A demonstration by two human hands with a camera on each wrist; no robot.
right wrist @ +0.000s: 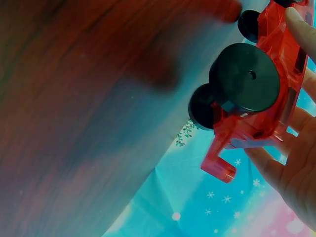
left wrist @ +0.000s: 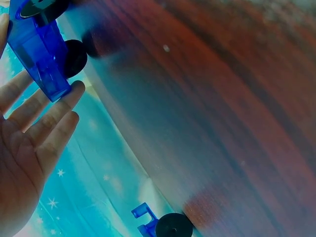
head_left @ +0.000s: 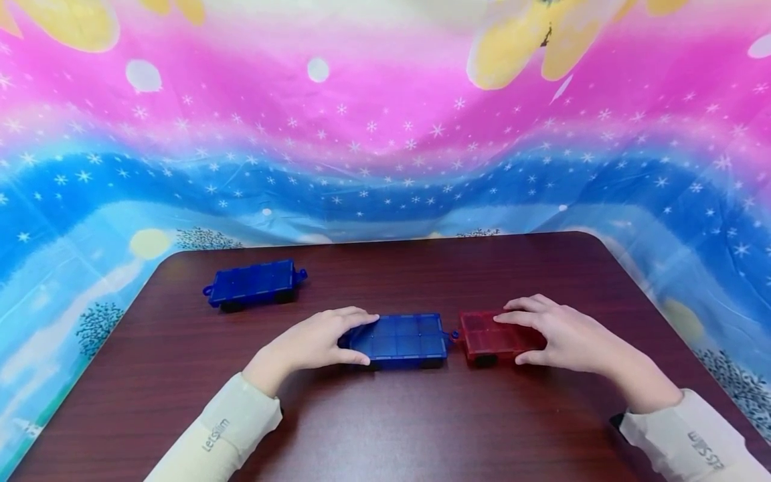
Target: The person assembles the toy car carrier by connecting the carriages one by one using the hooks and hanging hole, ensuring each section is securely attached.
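My left hand curls its fingers round the blue car, my right hand round the red car. Both cars sit end to end at mid-counter; a second blue car stands well apart, far left.

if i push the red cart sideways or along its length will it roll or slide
The red cart sits on black wheels, so along its length it probably rolls easily; sideways it likely scrapes. It looks like stiff, thin clear plastic, so probably light. The smooth table offers little grip, so it may run on if released.
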